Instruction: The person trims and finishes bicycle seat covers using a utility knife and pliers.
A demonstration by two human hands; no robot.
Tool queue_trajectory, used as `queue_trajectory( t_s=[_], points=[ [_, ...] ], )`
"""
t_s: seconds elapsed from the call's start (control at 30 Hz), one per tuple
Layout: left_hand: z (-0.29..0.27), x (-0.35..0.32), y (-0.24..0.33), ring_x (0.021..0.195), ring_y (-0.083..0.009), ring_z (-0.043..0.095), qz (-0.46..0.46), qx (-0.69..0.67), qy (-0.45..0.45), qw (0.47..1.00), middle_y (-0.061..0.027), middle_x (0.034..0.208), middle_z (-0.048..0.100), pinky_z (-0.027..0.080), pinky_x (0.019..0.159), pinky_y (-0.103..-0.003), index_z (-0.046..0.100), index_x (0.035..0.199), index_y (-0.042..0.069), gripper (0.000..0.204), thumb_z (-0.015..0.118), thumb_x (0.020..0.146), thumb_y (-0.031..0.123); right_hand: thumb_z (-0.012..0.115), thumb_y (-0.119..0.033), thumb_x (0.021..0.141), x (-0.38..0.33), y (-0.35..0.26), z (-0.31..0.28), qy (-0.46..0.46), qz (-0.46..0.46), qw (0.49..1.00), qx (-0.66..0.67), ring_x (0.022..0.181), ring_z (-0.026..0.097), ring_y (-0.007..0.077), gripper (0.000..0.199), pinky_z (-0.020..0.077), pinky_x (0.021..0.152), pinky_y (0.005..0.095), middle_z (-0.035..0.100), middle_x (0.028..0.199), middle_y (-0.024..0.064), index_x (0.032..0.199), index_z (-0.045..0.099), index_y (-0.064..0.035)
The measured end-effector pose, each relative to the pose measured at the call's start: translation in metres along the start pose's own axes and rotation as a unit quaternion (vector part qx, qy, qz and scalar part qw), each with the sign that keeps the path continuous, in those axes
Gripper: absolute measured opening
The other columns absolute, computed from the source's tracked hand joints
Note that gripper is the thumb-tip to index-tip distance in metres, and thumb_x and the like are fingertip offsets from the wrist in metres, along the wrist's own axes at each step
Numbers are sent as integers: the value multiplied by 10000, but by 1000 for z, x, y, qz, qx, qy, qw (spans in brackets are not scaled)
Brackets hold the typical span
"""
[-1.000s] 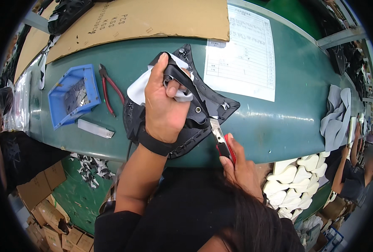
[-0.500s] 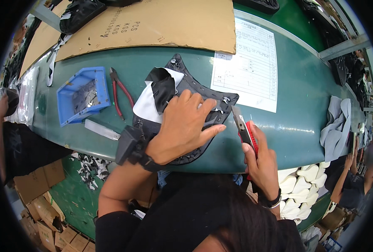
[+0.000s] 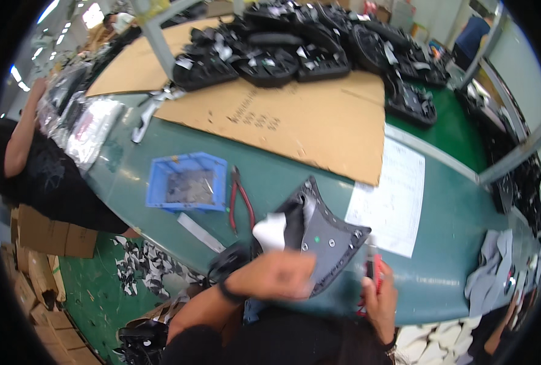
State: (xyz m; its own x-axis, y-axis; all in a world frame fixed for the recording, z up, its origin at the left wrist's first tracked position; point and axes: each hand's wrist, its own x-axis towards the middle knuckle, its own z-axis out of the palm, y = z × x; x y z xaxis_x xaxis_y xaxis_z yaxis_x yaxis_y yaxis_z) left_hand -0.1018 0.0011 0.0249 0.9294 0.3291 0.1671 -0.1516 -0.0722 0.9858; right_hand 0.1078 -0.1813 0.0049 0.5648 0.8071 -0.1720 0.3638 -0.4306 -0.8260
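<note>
A dark grey, shield-shaped panel (image 3: 337, 246) lies on the green table, its rim edged with black material and dotted with fasteners. Over its left part rests a loose flap (image 3: 270, 232) of white and black material. My left hand (image 3: 276, 275) is at the panel's near edge, overlapping it. Motion smears its fingers, so I cannot tell whether they grip anything. My right hand (image 3: 380, 304) is closed around a red utility knife (image 3: 375, 272), which points away from me beside the panel's right corner. The knife's tip is blurred.
Left of the panel are red-handled cutting pliers (image 3: 241, 198), a flat pale strip (image 3: 201, 232) and a blue bin (image 3: 156, 184) of small grey pieces. Beyond lie cardboard (image 3: 319, 121), a printed sheet (image 3: 392, 201) and piled black padded parts (image 3: 264, 64). Grey cloth (image 3: 491, 267) hangs at right. Co-workers are at both sides.
The view has tilted up, showing more of the far table. My left hand has moved from the panel's middle to its near edge. The knife stays in my right hand.
</note>
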Motion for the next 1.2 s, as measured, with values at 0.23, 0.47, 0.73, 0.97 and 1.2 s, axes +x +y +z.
queue_trajectory(
  t_s=[0.23,0.47,0.73,0.97,1.2],
  points=[
    [-18,-113,67,964,-234,629,-193,273,-191,923,-37,1005,687,463,791,-352,707,999,110,240,658,880,313,532,-207,953,57,3,-20,-38,-50,997,47,708,661,176,215,508,511,278,586,736,69,1025,474,-13],
    [-41,30,-48,980,-384,625,-298,431,201,828,-203,1027,660,492,842,-390,628,1130,18,674,527,849,622,494,-235,976,91,18,-4,-149,57,958,240,741,640,213,264,574,505,336,555,999,136,1140,404,-48],
    [-60,97,-56,709,-142,632,-241,-277,358,859,-73,867,683,499,600,-265,668,954,-20,472,756,798,417,519,-184,939,157,-28,-70,-70,-7,979,191,574,570,142,208,532,447,293,589,780,93,1079,434,-56],
    [-87,102,-85,604,-77,540,-16,-364,496,789,25,755,560,461,550,-240,572,903,119,209,625,918,320,636,-126,812,381,27,-96,52,-219,973,-45,736,589,220,300,485,666,343,567,811,115,1065,498,-45],
    [-37,97,-76,607,-49,467,-109,-304,359,876,42,726,508,391,547,-199,589,939,78,189,562,958,264,640,-247,826,507,-6,-26,115,-145,961,-207,1098,500,432,413,397,894,504,528,1151,226,1188,506,-100]
  ],
)
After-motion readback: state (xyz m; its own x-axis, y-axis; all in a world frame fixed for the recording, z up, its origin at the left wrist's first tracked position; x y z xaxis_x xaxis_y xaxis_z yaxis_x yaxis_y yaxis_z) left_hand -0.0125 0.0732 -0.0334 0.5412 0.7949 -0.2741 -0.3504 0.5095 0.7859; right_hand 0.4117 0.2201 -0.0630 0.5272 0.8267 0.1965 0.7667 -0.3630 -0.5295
